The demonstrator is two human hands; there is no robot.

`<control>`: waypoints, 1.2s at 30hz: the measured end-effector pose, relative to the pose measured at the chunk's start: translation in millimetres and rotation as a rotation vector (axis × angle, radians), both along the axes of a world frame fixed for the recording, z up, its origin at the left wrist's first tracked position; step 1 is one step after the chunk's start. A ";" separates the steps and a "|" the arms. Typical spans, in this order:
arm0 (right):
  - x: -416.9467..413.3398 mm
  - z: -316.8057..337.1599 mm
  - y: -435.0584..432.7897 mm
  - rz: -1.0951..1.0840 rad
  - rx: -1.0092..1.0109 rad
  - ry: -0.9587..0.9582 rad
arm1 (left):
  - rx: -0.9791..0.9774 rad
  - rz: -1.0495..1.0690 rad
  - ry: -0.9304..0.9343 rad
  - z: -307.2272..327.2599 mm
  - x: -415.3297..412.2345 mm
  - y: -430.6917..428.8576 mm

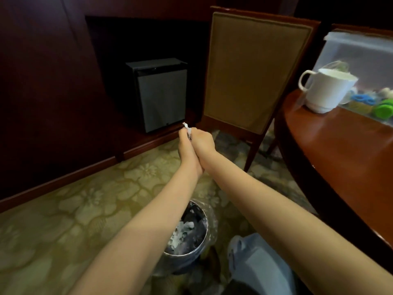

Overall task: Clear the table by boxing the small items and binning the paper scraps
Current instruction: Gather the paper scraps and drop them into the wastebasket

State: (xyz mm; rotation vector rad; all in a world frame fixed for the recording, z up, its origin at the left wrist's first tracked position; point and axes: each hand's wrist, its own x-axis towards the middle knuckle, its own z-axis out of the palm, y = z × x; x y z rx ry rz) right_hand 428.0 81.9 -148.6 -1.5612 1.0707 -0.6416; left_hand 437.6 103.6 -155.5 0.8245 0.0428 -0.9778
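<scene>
— Where are the hands?

— Both reach out past the far side of the bin (185,254) and are held up off the floor, with the forearms crossing above its mouth. The left hand (185,146) and the right hand (202,142) are pressed side by side.

— Are they holding anything?

— Yes. A white paper scrap (186,125) sits between them. The fingers of each hand curl in on it, and a crumpled corner sticks out above the knuckles. How much of it lies inside the grip is hidden.

— And the bin itself?

— It is round and metal-rimmed with a clear liner, and it stands on the patterned carpet (63,209). White scraps (180,233) lie inside it over something dark.

— The table?

— The wooden table (340,150) is to the right of the bin and has a curved edge. A clear box (361,54) stands at the end farthest from the bin. Small items (382,110) in blue and green show through its wall. A white cup (327,90) stands just beside the box, on the side nearer the bin.

— What else is around?

— Beyond the bin and a little to the right is a chair (251,71), its padded back facing this way. Beyond the bin to the left, a small grey fridge (159,94) sits in a dark wooden recess.
</scene>
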 end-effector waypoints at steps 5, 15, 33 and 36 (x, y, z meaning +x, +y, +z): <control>13.0 -54.6 5.6 0.017 0.084 0.024 | 0.174 0.063 0.009 -53.9 17.3 10.6; 26.8 -151.6 10.5 -0.033 0.319 -0.011 | 0.340 0.035 -0.067 -150.9 33.1 14.2; 7.9 -233.5 -10.5 -0.167 0.673 0.228 | 0.490 0.214 0.331 -234.1 16.4 0.5; 9.1 -242.0 -10.1 -0.144 0.704 0.292 | 0.477 0.262 0.410 -232.3 16.3 0.6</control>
